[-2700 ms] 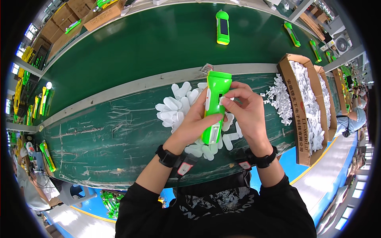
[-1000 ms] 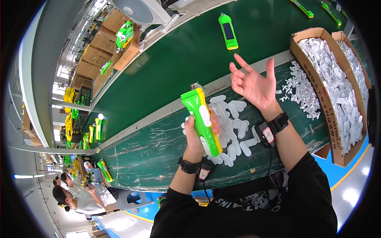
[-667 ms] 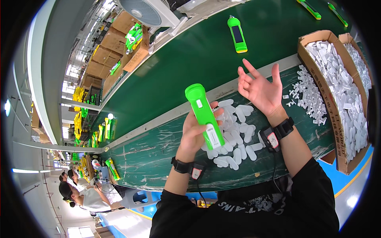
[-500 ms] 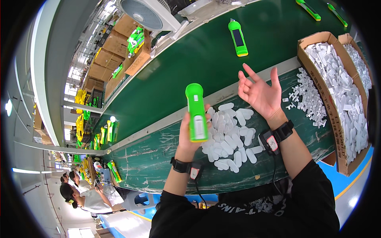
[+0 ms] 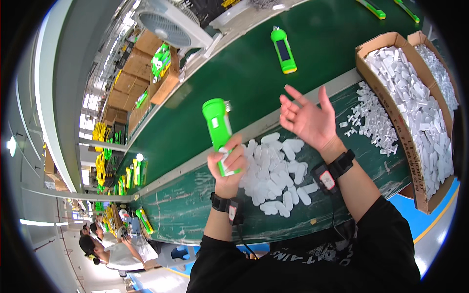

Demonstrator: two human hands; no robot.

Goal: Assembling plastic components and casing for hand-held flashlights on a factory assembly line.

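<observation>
While left fingers (image 5: 233, 155) clamp green flashlight (image 5: 215, 122), right fingers (image 5: 296, 94) spread apart; printing (image 5: 414, 163) on carton (image 5: 381, 43) blurred.

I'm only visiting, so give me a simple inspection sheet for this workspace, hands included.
Surface: green worktop, scuffed.
Job's things: green flashlight, held by its handle; white oval pieces, heaped loose.
Clutter: small white parts, scattered beside a cardboard box.
Hands: left hand, gripping the flashlight; right hand, open, palm up.
Cables: thin dark cable, below the right wristband.
Surroundings: fan beyond; co-workers at picture's left.
</observation>
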